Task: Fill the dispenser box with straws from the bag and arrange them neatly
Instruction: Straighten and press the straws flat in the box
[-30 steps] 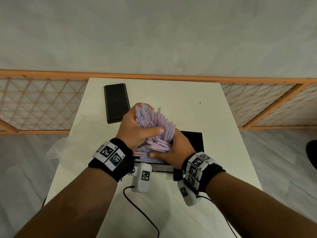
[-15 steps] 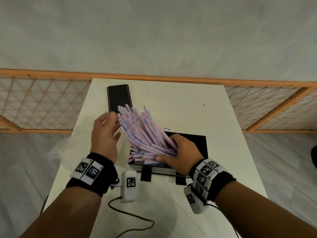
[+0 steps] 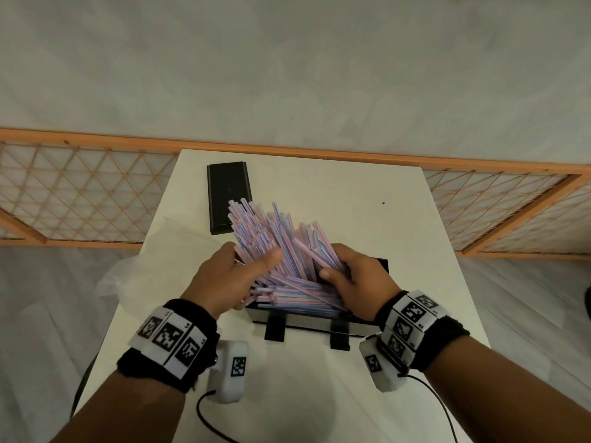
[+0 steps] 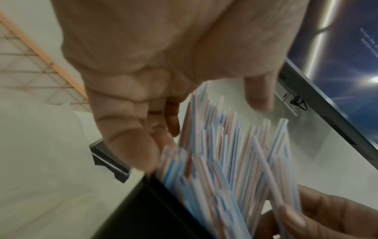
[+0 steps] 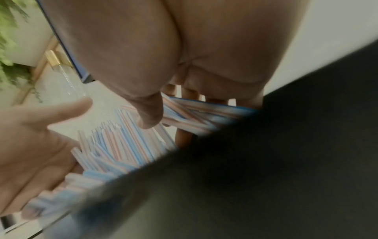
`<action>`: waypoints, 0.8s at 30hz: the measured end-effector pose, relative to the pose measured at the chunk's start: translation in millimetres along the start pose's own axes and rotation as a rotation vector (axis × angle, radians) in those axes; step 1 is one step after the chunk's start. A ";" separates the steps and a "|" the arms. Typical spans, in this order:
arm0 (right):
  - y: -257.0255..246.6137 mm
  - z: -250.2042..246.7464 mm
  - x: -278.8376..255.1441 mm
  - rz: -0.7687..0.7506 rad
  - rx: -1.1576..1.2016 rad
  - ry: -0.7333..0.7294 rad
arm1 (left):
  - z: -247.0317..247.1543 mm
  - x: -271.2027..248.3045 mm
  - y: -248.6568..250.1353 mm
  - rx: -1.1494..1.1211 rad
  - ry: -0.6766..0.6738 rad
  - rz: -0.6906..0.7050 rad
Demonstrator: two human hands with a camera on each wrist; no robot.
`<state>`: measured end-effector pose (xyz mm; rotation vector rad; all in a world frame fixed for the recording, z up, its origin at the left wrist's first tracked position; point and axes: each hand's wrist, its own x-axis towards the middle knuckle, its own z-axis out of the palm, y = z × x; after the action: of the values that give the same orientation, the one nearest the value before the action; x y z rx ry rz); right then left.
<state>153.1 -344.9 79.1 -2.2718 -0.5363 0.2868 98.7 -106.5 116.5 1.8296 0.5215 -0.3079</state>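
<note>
Pink-and-blue striped plastic straws [image 3: 281, 247] stand fanned and leaning in the open black dispenser box [image 3: 380, 263] between your hands. Your left hand [image 3: 224, 279] curls round the left side of the bundle; your right hand [image 3: 355, 276] grips its lower right side. You appear to be mid-arranging: next, lower the bundle from your grip so the straws lie flat and parallel inside.
</note>
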 end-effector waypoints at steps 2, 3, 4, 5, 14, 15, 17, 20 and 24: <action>-1.0 -1.6 2.1 -0.011 -0.007 -0.051 | -6.5 0.2 0.0 0.155 -0.123 0.057; -1.3 -1.8 2.7 -0.010 -0.017 -0.083 | -9.2 1.0 -0.6 0.260 -0.172 0.098; -0.4 -1.4 2.9 -0.002 -0.037 -0.110 | -11.5 1.9 -2.4 0.358 -0.191 0.123; 0.6 -0.9 2.3 0.016 -0.072 -0.126 | -13.4 2.2 -4.6 0.432 -0.181 0.124; -1.5 7.0 -33.5 0.025 -0.234 -0.017 | -14.0 1.9 -14.9 0.367 -0.083 0.131; -3.1 12.0 -35.4 0.013 -0.260 -0.121 | -12.5 2.1 -13.7 0.374 -0.069 0.151; -3.4 20.5 -33.8 -0.002 -0.350 -0.241 | -10.1 2.7 -10.7 0.388 -0.043 0.174; -4.4 22.9 -24.5 0.051 -0.376 -0.270 | -5.7 2.3 -7.4 0.370 -0.020 0.164; -4.5 20.5 -19.1 -0.005 -0.318 -0.221 | -2.5 -0.8 -9.6 0.305 0.021 0.150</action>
<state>127.4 -337.8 69.2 -2.5610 -0.7465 0.4836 93.1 -101.9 109.7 2.1574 0.3628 -0.2777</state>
